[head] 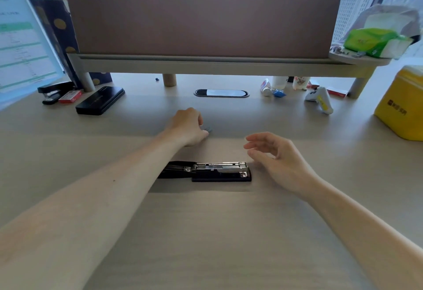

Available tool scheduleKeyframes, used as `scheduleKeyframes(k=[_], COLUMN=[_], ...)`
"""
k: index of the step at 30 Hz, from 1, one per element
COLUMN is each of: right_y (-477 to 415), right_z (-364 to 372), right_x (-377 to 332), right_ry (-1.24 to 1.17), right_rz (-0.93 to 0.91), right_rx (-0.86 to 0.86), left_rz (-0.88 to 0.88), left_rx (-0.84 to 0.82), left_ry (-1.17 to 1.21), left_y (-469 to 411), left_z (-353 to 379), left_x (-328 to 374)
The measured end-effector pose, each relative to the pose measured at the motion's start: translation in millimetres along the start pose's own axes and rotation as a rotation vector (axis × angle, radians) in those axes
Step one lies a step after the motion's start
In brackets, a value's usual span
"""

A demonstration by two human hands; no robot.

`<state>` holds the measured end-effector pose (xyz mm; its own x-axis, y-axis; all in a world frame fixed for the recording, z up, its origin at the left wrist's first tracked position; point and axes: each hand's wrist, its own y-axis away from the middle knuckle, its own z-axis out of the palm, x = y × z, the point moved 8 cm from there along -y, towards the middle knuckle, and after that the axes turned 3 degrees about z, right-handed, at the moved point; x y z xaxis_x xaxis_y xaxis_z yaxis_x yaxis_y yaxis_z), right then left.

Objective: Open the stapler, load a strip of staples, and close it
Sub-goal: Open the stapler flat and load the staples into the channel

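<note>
Staples in a small grey strip (208,128) are pinched by the left hand (187,127) at 12 o'clock from the opened black-and-chrome stapler (212,171); the right hand (274,156) is held loose, released.

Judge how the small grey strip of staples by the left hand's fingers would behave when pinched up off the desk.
The small grey strip of staples looks thin and short, so probably very light and hard to grip. It lies flat on the smooth pale wooden desk, so it may slide before lifting. Glued strips tend to snap; the left hand should likely pinch gently.
</note>
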<state>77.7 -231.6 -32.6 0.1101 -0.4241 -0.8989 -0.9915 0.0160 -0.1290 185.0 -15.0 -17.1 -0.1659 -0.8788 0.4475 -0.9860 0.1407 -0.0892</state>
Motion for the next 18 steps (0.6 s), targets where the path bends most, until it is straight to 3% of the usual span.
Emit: scheduleKeyframes(k=[7, 15, 18], right_y=[-8.6, -7.4, -5.1], right_z=[11.4, 10.7, 11.4], right_x=[9.8, 10.8, 5.9], right_ry=[0.039, 0.027, -0.005], right_rz=[0.036, 0.062, 0.067], right_rx=[0.097, 0.098, 0.076], left_rz=[-0.003, 0.022, 0.105], left_rx=[-0.024, -0.037, -0.074], left_ry=[0.089, 0.191, 0.232], left_y=[-16.0, -1.0, 19.9], left_z=[5.1, -7.0, -18.9], left_x=[-2.5, -3.4, 10.2])
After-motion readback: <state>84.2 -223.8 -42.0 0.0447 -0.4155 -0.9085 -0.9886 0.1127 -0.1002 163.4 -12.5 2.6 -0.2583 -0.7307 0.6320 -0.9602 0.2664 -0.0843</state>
